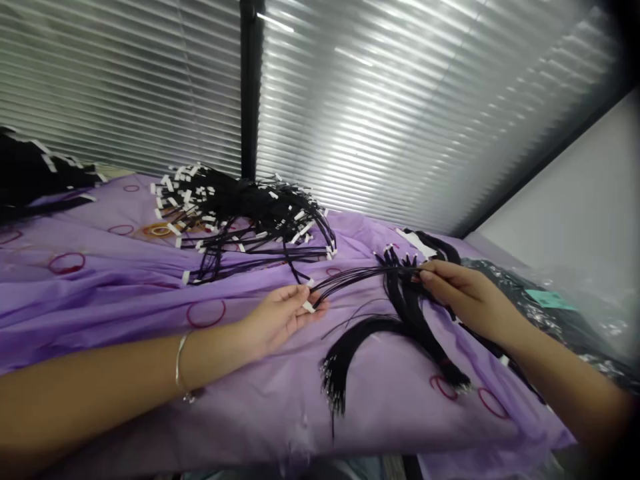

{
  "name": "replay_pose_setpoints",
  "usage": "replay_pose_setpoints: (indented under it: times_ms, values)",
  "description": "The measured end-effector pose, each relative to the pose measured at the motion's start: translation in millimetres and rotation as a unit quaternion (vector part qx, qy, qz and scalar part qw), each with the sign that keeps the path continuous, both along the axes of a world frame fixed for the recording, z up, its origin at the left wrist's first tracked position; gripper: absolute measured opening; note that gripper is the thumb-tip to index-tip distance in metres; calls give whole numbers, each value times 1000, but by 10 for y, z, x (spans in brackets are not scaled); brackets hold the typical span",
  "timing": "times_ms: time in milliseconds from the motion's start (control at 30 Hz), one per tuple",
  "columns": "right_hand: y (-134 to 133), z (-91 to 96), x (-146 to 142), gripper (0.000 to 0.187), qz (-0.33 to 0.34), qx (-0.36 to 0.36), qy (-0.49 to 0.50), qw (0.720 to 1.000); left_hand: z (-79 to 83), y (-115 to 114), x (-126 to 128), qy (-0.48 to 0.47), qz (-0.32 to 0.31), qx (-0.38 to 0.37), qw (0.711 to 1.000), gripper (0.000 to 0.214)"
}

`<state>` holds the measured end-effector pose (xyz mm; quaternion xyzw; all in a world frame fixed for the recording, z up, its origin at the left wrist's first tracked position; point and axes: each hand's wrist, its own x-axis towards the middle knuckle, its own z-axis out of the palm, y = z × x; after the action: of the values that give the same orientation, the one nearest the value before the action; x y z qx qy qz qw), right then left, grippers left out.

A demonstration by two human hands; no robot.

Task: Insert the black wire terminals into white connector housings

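A thin bundle of black wires [360, 273] with white connectors stretches between my two hands above the purple cloth. My left hand [283, 317] pinches its left end, close to a white connector [309, 307]. At the right, the fingers of my right hand [460, 293] close round the other end of these wires. Under and beside my right hand lie thicker bundles of black wires [405, 300], one curving down to the left with bare silvery tips. Farther back sits a tangled heap of black wires [250, 203] with many white connectors.
Purple cloth [125, 300] covers the work surface, with red rubber bands [67, 263] scattered over it. Another pile of black wires [40, 173] is at the far left. Clear plastic bags [565, 313] lie at the right. A ribbed translucent panel [390, 113] rises behind.
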<state>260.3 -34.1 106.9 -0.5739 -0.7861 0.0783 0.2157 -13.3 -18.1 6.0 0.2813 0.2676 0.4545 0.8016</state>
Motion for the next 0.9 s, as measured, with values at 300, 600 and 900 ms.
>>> replay_pose_setpoints:
  times_ms: [300,600,900]
  values:
    - [473,-298,113,30,10,92,-225,970,-88,101,12,40,35,-23,998,15]
    - [266,-649,-415,19,231,-38,-187,954,-77,169,15,106,48,-27,993,13]
    - [320,-863,-375,17,185,-58,-170,966,-129,193,14,126,46,-7,991,13]
